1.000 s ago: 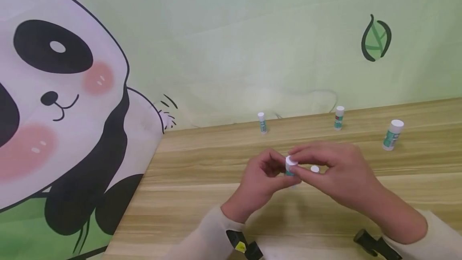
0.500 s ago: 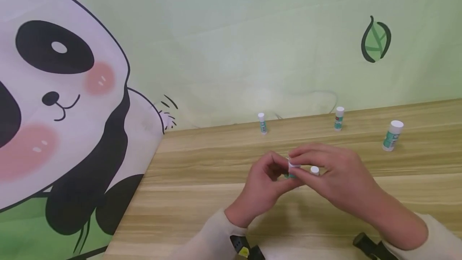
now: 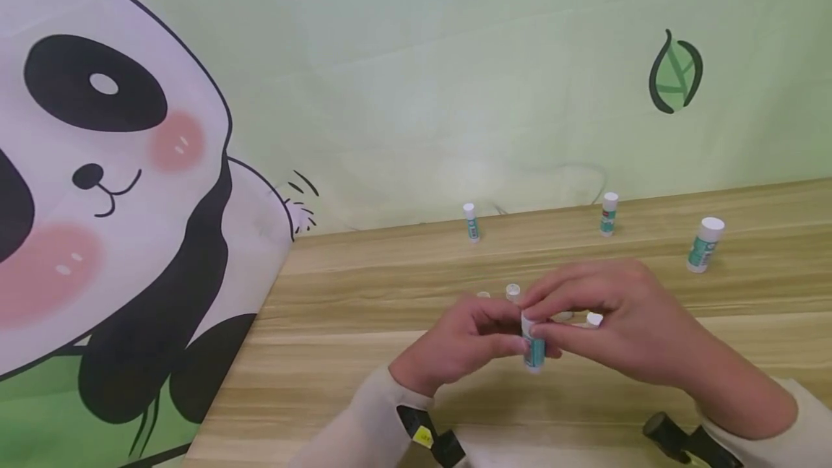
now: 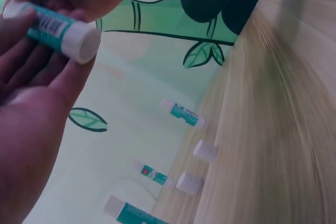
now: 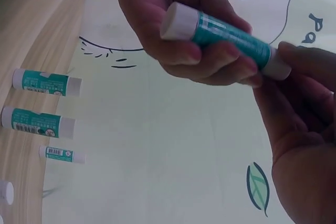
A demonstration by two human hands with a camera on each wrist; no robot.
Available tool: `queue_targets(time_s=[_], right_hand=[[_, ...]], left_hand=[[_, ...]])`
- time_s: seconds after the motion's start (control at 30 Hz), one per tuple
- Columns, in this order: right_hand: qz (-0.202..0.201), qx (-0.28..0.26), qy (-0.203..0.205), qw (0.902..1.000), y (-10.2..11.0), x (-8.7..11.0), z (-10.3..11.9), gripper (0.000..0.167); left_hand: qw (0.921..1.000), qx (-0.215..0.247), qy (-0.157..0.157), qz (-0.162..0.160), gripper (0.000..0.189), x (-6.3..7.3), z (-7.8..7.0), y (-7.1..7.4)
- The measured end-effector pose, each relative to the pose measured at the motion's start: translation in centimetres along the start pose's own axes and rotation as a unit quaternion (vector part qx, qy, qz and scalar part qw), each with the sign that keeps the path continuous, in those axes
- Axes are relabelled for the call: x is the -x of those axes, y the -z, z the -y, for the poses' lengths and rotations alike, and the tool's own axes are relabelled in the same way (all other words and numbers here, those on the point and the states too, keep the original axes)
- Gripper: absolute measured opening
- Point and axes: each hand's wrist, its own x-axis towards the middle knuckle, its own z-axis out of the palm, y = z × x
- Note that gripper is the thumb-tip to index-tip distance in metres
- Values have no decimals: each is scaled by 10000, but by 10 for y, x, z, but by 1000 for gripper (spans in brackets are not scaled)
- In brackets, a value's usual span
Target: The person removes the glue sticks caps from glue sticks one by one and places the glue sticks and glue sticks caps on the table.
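Observation:
A teal-and-white glue stick stands nearly upright between my hands. My left hand grips its body, thumb on the near side and fingers behind. From above, my right hand pinches the white top end, which its fingers partly cover. Seen from the right wrist, the white bottom end is uncovered, with left fingertips lying along the teal label. Behind the hands, two round white tops show, one of them a ribbed top. A white cap lies on the table behind my right hand.
Farther back stand a small glue stick, a medium glue stick and a large glue stick. Two short white caps, a nearer cap among them, sit on the wooden table. A panda backdrop hangs behind.
Both hands have come lower, toward me, together with the glue stick, whose teal body now shows below the fingers. White tops behind the left hand have come into view.

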Motion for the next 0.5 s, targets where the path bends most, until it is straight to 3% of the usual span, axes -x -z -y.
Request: queue_targets(time_s=[0.13, 0.27, 0.37, 0.5], right_hand=[[400, -554, -154, 9975, 2, 1, 1, 30], [464, -810, 9, 9956, 2, 0, 1, 31], [321, -645, 213, 9972, 1, 0, 0, 37], [-104, 18, 372, 9993, -2, 0, -2, 39]], left_hand=[[9965, 515, -45, 663, 33, 1, 0, 1], [9935, 645, -93, 929, 36, 1, -1, 2], [9975, 407, -83, 565, 34, 2, -2, 1], [9985, -111, -26, -533, 29, 1, -1, -1]])
